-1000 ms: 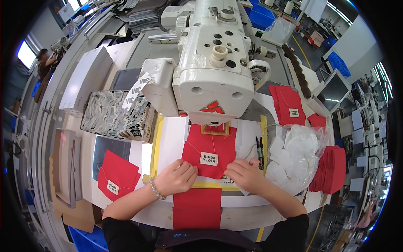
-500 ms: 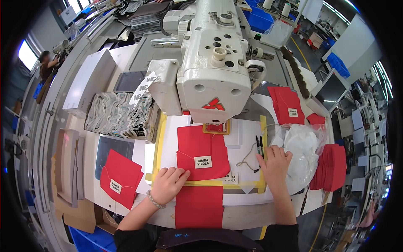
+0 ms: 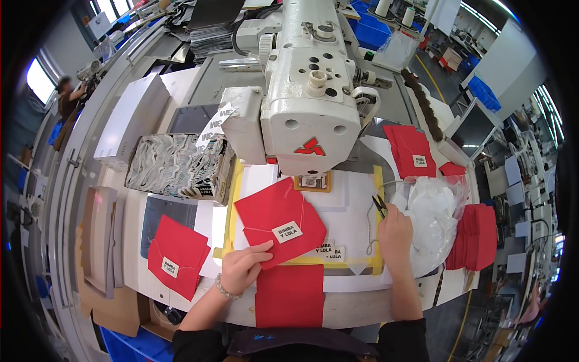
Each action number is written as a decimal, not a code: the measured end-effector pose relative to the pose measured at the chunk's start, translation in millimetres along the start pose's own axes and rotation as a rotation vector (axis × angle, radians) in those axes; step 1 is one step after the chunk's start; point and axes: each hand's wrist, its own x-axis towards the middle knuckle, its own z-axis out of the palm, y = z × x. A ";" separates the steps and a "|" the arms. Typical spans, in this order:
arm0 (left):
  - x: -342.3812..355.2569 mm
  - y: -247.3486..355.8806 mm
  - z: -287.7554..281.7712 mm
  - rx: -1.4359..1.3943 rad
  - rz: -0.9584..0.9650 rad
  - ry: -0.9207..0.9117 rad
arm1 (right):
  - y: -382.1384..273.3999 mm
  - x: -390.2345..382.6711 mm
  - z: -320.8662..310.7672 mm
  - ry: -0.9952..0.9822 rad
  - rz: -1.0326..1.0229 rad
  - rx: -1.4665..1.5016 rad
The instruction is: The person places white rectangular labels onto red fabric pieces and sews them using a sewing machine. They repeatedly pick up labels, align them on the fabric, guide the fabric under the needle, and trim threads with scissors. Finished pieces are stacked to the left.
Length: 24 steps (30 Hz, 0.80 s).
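Note:
My left hand (image 3: 246,266) pinches the lower left edge of a red fabric piece (image 3: 259,208), which lies turned at an angle in front of the sewing machine (image 3: 310,136). A cream label (image 3: 286,232) sits on the piece, with loose thread trailing from it. My right hand (image 3: 396,238) is closed on small dark thread snips (image 3: 380,207), their tips pointing up and left. A cord (image 3: 370,232) lies beside them. Loose cream labels (image 3: 335,253) peek out right of the red piece. The machine's small clamp frame (image 3: 313,183) shows behind it.
Another labelled red piece (image 3: 175,241) lies at left, below a box of bundled labels (image 3: 172,166). More red pieces (image 3: 289,298) lie at the front edge. A clear plastic bag (image 3: 431,223) and a red stack (image 3: 473,238) stand right; labelled pieces (image 3: 410,148) lie behind.
My left hand has pulled the red piece out from under the clamp and turned it leftward. My right hand has taken hold of the snips that lay on the work surface.

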 end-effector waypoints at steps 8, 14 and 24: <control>-8.7 11.8 -13.2 0.134 0.291 -0.022 | -15.9 25.1 -30.1 -0.076 -0.050 0.449; -19.5 9.6 -8.5 0.149 0.299 -0.039 | -56.8 49.6 -27.6 -0.301 -0.317 0.281; -24.1 12.8 -13.4 0.166 0.276 -0.032 | -98.4 74.4 21.1 -0.013 -0.857 0.041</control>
